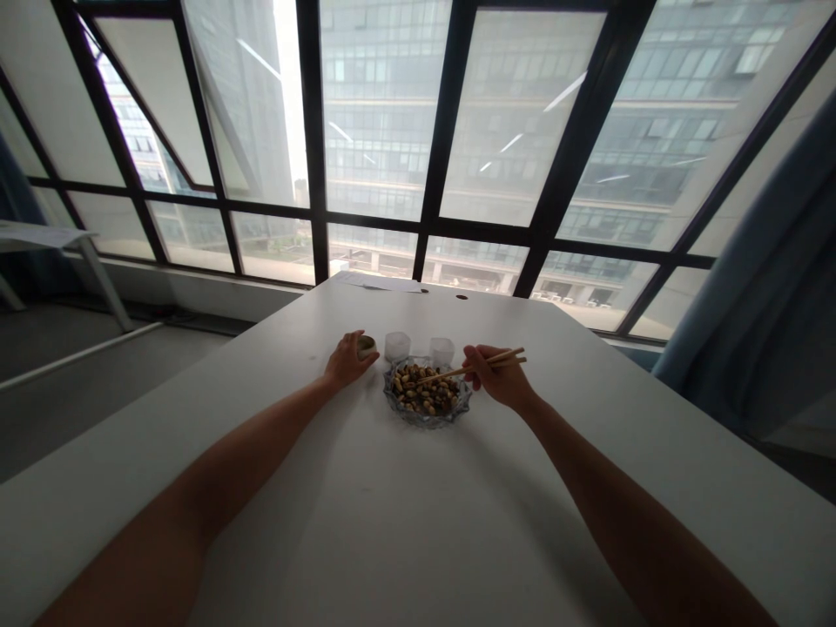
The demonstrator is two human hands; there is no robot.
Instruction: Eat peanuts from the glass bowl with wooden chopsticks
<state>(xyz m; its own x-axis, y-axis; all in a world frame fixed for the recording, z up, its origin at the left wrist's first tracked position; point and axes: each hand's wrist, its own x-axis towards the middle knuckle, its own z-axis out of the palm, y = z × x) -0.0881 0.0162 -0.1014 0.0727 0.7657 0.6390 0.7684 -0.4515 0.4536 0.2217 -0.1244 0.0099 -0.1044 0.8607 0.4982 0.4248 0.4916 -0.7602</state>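
My left hand [348, 359] is wrapped round a small cup [367, 343] at the left of the bowl. In my right hand [495, 374] is a pair of chopsticks [502, 358], their tips reaching down into the nuts. Those brown and tan nuts [428, 396], which look like pistachios, fill a clear glass bowl [429, 421] with a scalloped rim. Behind the bowl stand two small frosted cups, a left cup [397, 347] and a right cup [442, 351]. Whether the chopstick tips pinch a nut is too small to tell.
The white table [392, 522] extends towards tall windows. White paper [379, 282] lies at its far end, near two dark round spots [461, 297]. A blue curtain [751, 331] hangs at the right, and another table [45, 235] stands at the far left.
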